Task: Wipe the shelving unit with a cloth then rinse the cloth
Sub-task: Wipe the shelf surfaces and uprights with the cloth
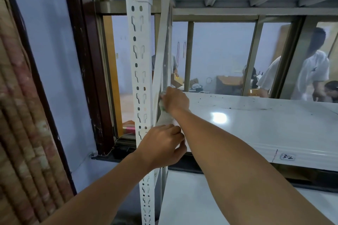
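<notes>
1. Cloth point(165, 118) is stretching along the shelving unit point(140, 60) upright, at 9 o'clock of the middle shelf point(256, 126).
2. Right hand point(176, 99) is gripping its upper end.
3. Left hand point(161, 145), at 6 o'clock, is pinching its lower end.

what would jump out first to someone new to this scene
At centre, the right hand and, below it, the left hand grip a white crumpled cloth against the white slanted metal brace. Just left stands the white perforated metal upright. To the right, the glossy white shelf shows dark specks.
</notes>
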`<action>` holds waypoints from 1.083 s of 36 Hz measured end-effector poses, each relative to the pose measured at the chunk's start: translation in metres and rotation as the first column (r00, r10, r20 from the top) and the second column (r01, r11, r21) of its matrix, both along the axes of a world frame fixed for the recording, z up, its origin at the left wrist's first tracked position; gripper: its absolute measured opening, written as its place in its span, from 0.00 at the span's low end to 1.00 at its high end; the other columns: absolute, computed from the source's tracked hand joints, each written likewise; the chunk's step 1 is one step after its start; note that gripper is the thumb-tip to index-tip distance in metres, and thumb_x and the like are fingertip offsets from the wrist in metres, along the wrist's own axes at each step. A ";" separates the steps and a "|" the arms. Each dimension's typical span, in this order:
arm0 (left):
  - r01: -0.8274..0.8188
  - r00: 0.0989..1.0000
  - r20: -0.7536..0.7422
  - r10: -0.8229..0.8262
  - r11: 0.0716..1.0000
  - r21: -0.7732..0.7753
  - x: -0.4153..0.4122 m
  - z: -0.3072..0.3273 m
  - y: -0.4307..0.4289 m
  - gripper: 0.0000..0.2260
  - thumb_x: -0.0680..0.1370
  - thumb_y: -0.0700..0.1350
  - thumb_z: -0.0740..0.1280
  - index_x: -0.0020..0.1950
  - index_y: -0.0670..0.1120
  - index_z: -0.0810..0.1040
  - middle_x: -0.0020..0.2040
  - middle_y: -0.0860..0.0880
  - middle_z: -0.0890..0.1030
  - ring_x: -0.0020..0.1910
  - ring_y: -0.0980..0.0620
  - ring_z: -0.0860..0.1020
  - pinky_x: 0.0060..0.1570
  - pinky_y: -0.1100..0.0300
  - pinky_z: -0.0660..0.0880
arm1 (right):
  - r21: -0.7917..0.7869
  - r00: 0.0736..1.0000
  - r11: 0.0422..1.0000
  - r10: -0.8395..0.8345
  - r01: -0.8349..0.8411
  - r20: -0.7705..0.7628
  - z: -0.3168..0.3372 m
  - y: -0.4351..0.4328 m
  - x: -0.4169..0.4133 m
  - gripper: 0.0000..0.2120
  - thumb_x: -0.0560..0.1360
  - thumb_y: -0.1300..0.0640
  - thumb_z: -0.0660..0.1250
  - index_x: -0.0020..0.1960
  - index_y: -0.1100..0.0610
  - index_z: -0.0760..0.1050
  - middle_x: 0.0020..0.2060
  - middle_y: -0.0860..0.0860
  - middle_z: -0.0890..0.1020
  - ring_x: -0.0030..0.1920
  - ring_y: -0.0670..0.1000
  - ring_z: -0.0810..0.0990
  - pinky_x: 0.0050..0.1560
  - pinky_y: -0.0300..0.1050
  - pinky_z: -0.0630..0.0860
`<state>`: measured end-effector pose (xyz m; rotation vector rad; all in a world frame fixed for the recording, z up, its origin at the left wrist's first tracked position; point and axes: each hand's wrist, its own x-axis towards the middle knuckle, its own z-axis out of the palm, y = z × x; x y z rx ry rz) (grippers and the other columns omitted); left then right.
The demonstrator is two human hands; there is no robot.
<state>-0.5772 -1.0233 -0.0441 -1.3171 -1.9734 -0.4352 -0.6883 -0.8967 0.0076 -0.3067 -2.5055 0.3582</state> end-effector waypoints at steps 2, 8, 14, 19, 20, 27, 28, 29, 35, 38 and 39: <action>0.003 1.000 0.000 -0.003 1.000 0.009 0.001 0.000 0.000 0.11 0.75 0.43 0.66 0.33 0.45 0.78 0.29 0.49 0.72 0.28 0.50 0.67 0.33 0.62 0.56 | -0.023 1.000 1.000 -0.014 0.014 0.001 -0.002 0.003 0.000 0.12 0.81 0.50 0.61 0.59 0.54 0.77 0.52 0.53 0.83 0.52 0.56 0.83 0.43 0.48 0.74; 0.063 0.998 -0.026 -0.063 0.998 0.023 0.003 0.004 -0.001 0.07 0.74 0.41 0.68 0.36 0.45 0.80 0.32 0.50 0.76 0.28 0.51 0.69 0.33 0.63 0.57 | -0.058 0.998 0.998 -0.011 0.014 0.059 -0.012 0.006 -0.003 0.14 0.81 0.46 0.62 0.56 0.56 0.78 0.49 0.53 0.83 0.48 0.55 0.81 0.41 0.46 0.72; 0.049 0.999 -0.013 -0.049 0.999 0.009 -0.002 0.004 0.001 0.09 0.74 0.43 0.67 0.33 0.45 0.79 0.30 0.50 0.75 0.28 0.51 0.69 0.28 0.62 0.62 | -0.056 0.998 0.998 0.021 -0.018 0.061 -0.003 0.007 -0.003 0.11 0.82 0.51 0.61 0.56 0.56 0.77 0.50 0.53 0.82 0.50 0.55 0.81 0.43 0.47 0.72; 0.023 0.999 -0.028 -0.023 1.000 -0.012 -0.003 0.004 0.002 0.12 0.74 0.43 0.68 0.30 0.44 0.75 0.27 0.49 0.69 0.26 0.50 0.65 0.28 0.61 0.60 | -0.107 0.994 0.994 0.037 -0.026 0.099 -0.001 0.011 -0.004 0.13 0.81 0.47 0.63 0.54 0.56 0.78 0.45 0.52 0.81 0.47 0.54 0.81 0.42 0.45 0.71; 0.023 0.999 -0.028 -0.024 1.000 -0.013 -0.003 0.004 0.002 0.12 0.74 0.43 0.68 0.30 0.44 0.75 0.27 0.49 0.69 0.26 0.50 0.65 0.28 0.61 0.60 | -0.131 0.995 0.991 0.039 -0.027 0.089 -0.001 0.012 -0.004 0.14 0.81 0.45 0.62 0.53 0.55 0.78 0.45 0.51 0.81 0.45 0.53 0.79 0.42 0.45 0.71; 0.029 0.999 -0.027 -0.030 0.999 -0.015 -0.004 0.008 0.009 0.12 0.74 0.43 0.67 0.30 0.44 0.76 0.27 0.49 0.71 0.26 0.50 0.68 0.27 0.60 0.63 | -0.117 0.991 0.992 0.051 -0.037 0.121 0.005 0.016 0.006 0.14 0.82 0.42 0.60 0.49 0.53 0.75 0.44 0.50 0.81 0.44 0.53 0.80 0.43 0.46 0.73; 0.025 0.999 -0.028 -0.026 0.999 -0.019 -0.004 0.008 0.010 0.12 0.74 0.43 0.67 0.31 0.44 0.76 0.27 0.49 0.71 0.26 0.50 0.68 0.27 0.60 0.63 | -0.111 0.991 0.993 0.048 -0.034 0.128 0.006 0.017 0.009 0.14 0.82 0.43 0.60 0.49 0.53 0.74 0.43 0.50 0.80 0.44 0.54 0.79 0.43 0.47 0.74; 0.021 0.999 -0.032 -0.022 1.000 -0.021 -0.004 0.008 0.012 0.12 0.74 0.43 0.67 0.31 0.45 0.76 0.27 0.49 0.70 0.27 0.50 0.67 0.27 0.60 0.63 | -0.104 0.990 0.994 0.043 -0.029 0.133 0.008 0.018 0.013 0.13 0.82 0.44 0.60 0.49 0.53 0.74 0.43 0.50 0.78 0.44 0.54 0.79 0.44 0.47 0.74; -0.005 0.999 -0.052 0.005 1.000 0.005 0.008 0.011 0.029 0.12 0.74 0.42 0.65 0.30 0.44 0.75 0.28 0.49 0.72 0.28 0.50 0.69 0.27 0.58 0.65 | -0.218 0.999 0.976 -0.020 0.029 0.040 0.019 0.040 0.032 0.14 0.83 0.48 0.57 0.55 0.55 0.78 0.49 0.53 0.83 0.48 0.56 0.82 0.49 0.51 0.80; -0.007 0.999 -0.053 0.008 1.000 0.009 0.022 0.014 0.056 0.12 0.75 0.42 0.65 0.31 0.44 0.76 0.28 0.49 0.73 0.29 0.50 0.70 0.27 0.56 0.69 | -0.344 0.998 0.939 -0.005 -0.015 -0.056 0.028 0.066 0.052 0.12 0.83 0.49 0.58 0.57 0.52 0.78 0.49 0.53 0.84 0.49 0.57 0.83 0.49 0.52 0.81; -0.004 0.999 -0.054 0.005 1.000 0.009 0.029 0.016 0.068 0.12 0.75 0.42 0.65 0.30 0.44 0.75 0.28 0.49 0.73 0.29 0.50 0.70 0.27 0.55 0.69 | -0.369 0.997 0.929 -0.002 -0.028 -0.080 0.031 0.078 0.060 0.11 0.82 0.50 0.59 0.57 0.51 0.78 0.49 0.54 0.84 0.49 0.57 0.83 0.49 0.52 0.81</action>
